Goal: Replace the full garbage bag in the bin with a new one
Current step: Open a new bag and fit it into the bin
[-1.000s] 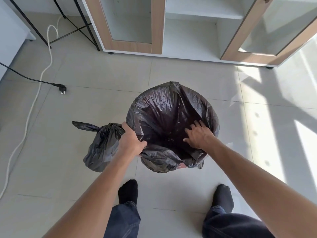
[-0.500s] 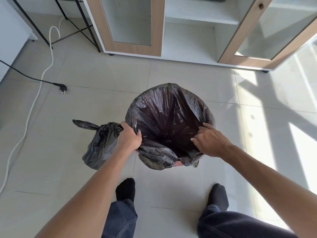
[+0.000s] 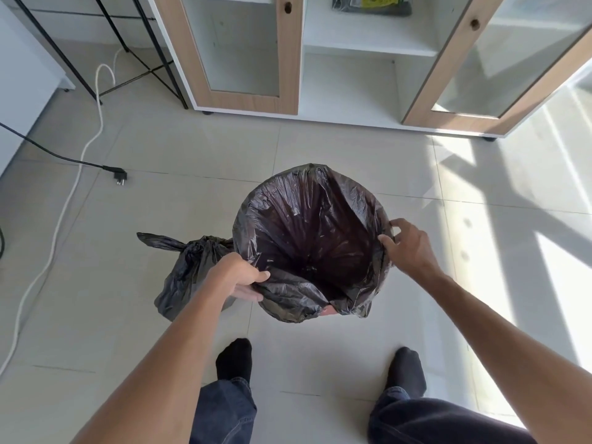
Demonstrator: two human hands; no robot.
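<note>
A new black garbage bag [image 3: 307, 225] lines the bin, its mouth spread wide and folded over the rim. Only a small pink patch of the bin [image 3: 327, 312] shows at the near edge. My left hand [image 3: 238, 277] pinches the bag's folded edge at the near left of the rim. My right hand [image 3: 407, 246] grips the bag edge on the right side of the rim. The full, knotted black garbage bag [image 3: 185, 274] sits on the floor just left of the bin, partly behind my left forearm.
A white cabinet with wood-framed glass doors [image 3: 288, 59] stands behind the bin, a packet [image 3: 371, 3] on its shelf. A black plug and cable [image 3: 118, 176] and a white cord [image 3: 57, 219] lie on the tiles at left. My socked feet [image 3: 234, 360] stand near the bin.
My right hand came out of the bag's inside and moved to the right rim, gripping the edge there. The bag mouth now sits wider and rounder. My left hand stayed at the near left.
</note>
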